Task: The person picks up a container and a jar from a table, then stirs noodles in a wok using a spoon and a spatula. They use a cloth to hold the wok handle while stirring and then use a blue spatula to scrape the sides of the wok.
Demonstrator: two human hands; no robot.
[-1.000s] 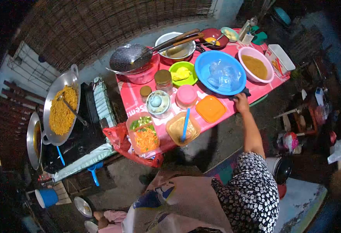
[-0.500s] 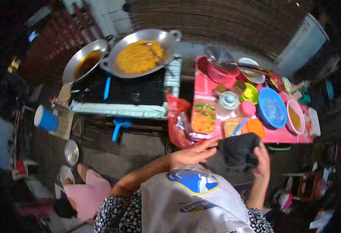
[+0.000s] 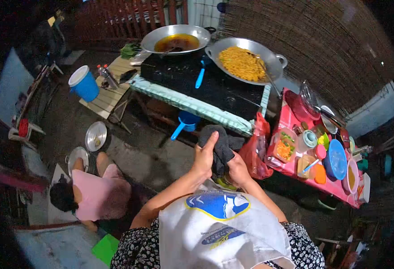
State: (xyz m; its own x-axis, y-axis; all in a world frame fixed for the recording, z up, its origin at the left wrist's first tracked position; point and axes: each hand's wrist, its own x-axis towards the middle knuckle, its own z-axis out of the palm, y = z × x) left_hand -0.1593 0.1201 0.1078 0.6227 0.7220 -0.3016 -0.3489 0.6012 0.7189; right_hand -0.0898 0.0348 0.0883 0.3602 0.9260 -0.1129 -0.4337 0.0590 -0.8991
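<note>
A dark cloth [image 3: 216, 136] is bunched up in front of my apron [image 3: 226, 228]. My left hand [image 3: 203, 158] is closed on its left side, thumb pointing up over the fabric. Lower down on the right, my right hand [image 3: 238, 170] grips the same cloth. Beyond the hands stands a stove table [image 3: 197, 105] bearing two large woks. The left wok [image 3: 145, 44] has dark amber liquid in it. Yellow noodles [image 3: 241, 63] fill part of the right wok [image 3: 275, 71], where a metal utensil rests. A blue-handled tool [image 3: 200, 78] lies between the woks.
On the right, a pink-covered table [image 3: 291, 167] carries a container of chopped vegetables [image 3: 283, 145], jars and a blue basin [image 3: 337, 159]. A red plastic bag [image 3: 256, 152] hangs beside it. At left are a blue bucket [image 3: 85, 87] and a person in pink [image 3: 100, 193] near metal basins.
My left hand, open and apart from the cloth before, now grips it. The cloth and my right hand have moved left, and the view has turned toward the left.
</note>
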